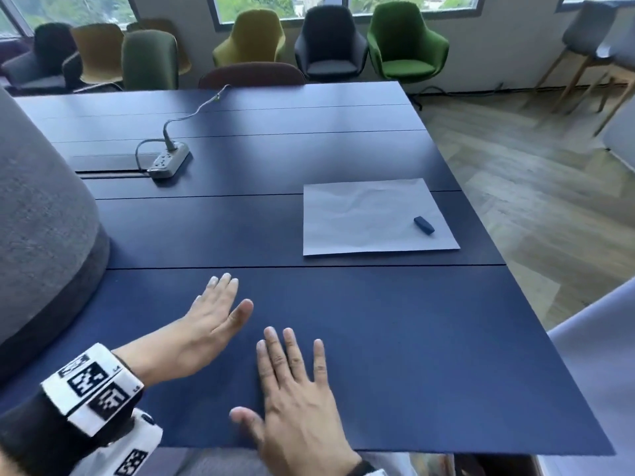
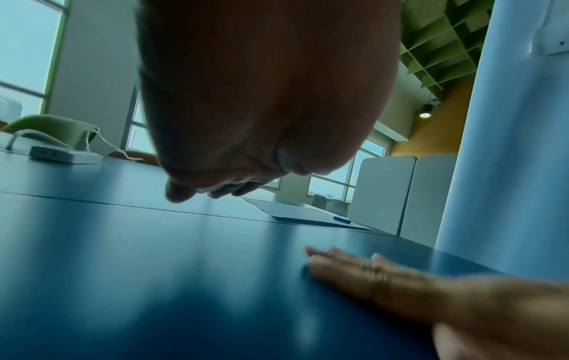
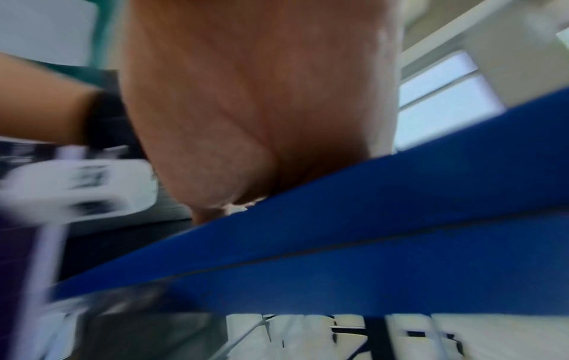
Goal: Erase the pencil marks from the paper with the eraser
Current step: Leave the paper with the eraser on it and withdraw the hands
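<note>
1. The table [image 1: 343, 338] is dark blue, built of long panels with seams between them.
2. Chairs [image 1: 405, 42] in green, yellow and dark colours stand in a row along its far side, under the windows.
3. The paper [image 1: 360, 221] lies flat on the right part of the table, near the right edge and well apart from both hands. It looks slightly creased; no pencil marks can be made out.
4. The left hand [image 1: 209, 317] is over the near panel, its grip slack: fingers straight and together, holding nothing.
5. The right hand [image 1: 295, 389] is near the front edge, just beside the left, fingers spread straight, holding nothing.
6. A power strip [image 1: 168, 161] with its cable sits on the far left.
7. The eraser [image 1: 424, 225], small and dark, lies on the paper near its right edge, untouched.
</note>
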A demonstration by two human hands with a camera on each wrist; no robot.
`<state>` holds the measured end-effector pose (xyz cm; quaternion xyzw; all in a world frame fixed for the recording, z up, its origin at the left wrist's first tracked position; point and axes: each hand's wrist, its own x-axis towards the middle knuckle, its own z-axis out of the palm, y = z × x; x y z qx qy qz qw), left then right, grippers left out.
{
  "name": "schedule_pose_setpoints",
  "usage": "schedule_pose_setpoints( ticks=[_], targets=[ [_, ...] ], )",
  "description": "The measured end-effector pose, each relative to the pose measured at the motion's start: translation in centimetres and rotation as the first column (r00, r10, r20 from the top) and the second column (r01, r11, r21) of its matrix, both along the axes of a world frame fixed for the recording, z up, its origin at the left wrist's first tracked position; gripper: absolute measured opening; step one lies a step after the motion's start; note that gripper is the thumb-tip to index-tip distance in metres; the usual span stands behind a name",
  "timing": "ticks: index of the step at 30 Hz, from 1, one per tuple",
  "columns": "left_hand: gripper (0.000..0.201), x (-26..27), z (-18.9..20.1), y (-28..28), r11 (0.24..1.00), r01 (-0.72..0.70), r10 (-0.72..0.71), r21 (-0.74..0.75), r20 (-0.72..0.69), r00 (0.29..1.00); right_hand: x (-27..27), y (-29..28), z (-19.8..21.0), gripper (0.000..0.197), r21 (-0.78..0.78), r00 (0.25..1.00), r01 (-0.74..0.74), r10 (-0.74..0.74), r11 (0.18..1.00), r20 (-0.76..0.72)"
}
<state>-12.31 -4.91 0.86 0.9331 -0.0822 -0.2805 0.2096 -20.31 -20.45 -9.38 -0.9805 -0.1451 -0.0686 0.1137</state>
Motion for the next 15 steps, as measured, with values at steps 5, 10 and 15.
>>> schedule_pose_setpoints(
  ticks=[5, 10, 15],
  targets=[
    [0.08, -4.5, -2.0, 2.3, 0.998, -0.003, 0.01, -0.055, 0.133, 0.991, 0.1, -10.6, -0.9, 0.083, -0.148, 0.956, 0.293, -0.294, 0.945, 0.019],
    [0.093, -6.2, -3.1, 2.8, 0.979, -0.131, 0.166, -0.154, 0.237, 0.957, 0.7, -5.2, 0.1, 0.085, -0.086, 0.981, 0.191, -0.19, 0.978, 0.023],
    [0.098, -7.1, -4.4, 4.7, 0.947, -0.252, 0.303, -0.201, 0.291, 0.908, -0.4, -2.3, -0.2, 0.084, -0.141, 0.997, 0.037, -0.047, 0.989, -0.068]
  ],
)
